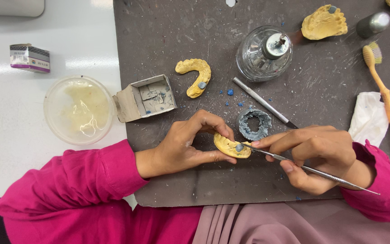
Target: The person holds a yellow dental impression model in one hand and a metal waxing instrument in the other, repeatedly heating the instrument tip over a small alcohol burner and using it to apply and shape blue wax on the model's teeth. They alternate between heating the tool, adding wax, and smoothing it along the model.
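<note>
My left hand [188, 144] grips a small yellow dental cast [229, 145] with a blue-grey wax tooth on it, held just above the dark work mat [172, 40]. My right hand [314, 156] holds a thin metal carving tool [321, 174] like a pen. Its tip touches the wax tooth on the cast. Both sleeves are bright pink.
On the mat lie a second yellow arch cast [196, 76], a third cast [323, 22], a glass spirit lamp [262, 54], a metal instrument [262, 102], a grey wax ring [254, 124], an open cardboard box [145, 98], an orange toothbrush [384, 95] and a white tissue [369, 117]. A plastic bowl [78, 110] stands at left.
</note>
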